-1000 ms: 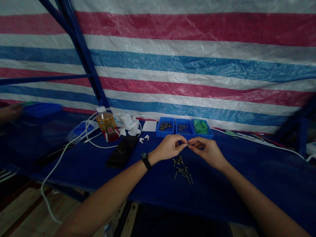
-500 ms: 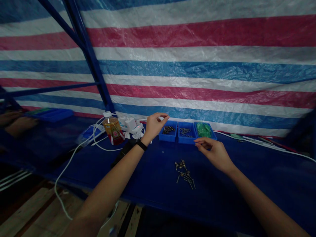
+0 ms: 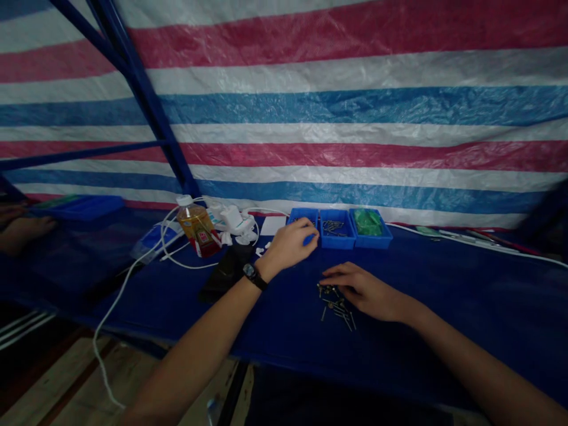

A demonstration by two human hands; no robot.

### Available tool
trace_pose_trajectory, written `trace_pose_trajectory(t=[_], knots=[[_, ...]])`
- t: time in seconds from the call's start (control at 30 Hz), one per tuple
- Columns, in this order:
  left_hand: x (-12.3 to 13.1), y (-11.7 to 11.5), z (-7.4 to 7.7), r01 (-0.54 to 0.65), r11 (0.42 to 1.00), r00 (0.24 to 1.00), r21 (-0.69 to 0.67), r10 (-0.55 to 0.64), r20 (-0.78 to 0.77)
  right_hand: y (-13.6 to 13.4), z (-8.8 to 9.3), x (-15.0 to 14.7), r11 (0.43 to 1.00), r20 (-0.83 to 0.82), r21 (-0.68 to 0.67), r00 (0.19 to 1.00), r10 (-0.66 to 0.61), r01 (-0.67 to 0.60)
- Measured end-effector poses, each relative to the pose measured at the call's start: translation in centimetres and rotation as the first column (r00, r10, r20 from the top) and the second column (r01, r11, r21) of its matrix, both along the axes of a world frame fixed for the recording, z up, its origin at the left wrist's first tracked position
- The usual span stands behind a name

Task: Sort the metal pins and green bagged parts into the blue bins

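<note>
Both hands have moved down since the earlier moment. The left hand (image 3: 289,245) now covers most of the first blue bin (image 3: 302,214), so its contents are hidden, and I cannot tell if the curled fingers hold something. The right hand (image 3: 361,290) rests lightly open at the pile of screws (image 3: 335,305) on the surface (image 3: 284,343); no held thing is visible. The middle bin (image 3: 337,231) holds screws, the third bin (image 3: 370,238) a green bag (image 3: 367,222). A bottle (image 3: 197,226) stands left.
</note>
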State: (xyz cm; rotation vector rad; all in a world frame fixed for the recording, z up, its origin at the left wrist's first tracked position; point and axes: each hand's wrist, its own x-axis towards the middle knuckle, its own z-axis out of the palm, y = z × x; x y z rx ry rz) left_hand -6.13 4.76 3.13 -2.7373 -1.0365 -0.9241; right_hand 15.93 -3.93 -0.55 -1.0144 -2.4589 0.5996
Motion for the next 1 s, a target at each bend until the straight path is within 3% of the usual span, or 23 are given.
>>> trace_pose_trajectory(t=[0.13, 0.57, 0.77, 1.0], knots=[[0.5, -0.5, -0.7, 0.120, 0.987, 0.974, -0.103, -0.137, -0.179, 0.3, -0.8, -0.7, 0.997, 0.006, 0.061, 0.999, -0.038, 0.038], [1.6, -1.8, -1.0, 0.199, 0.931, 0.927, -0.305, -0.280, -0.251, 1.8, -0.6, 0.6, 0.927, -0.008, 0.175, 0.942, -0.336, 0.332], [1.4, -1.5, -1.1, 0.185, 0.932, 0.925, -0.311, -0.273, -0.266, 1.8, -1.3, 0.0, 0.901, -0.107, 0.117, 0.907, -0.407, 0.418], [0.4, -0.9, -0.8, 0.244, 0.879, 0.918, -0.409, -0.345, -0.195, 2.0, -2.2, -1.2, 0.884, -0.291, -0.049, 0.840, -0.458, 0.465]])
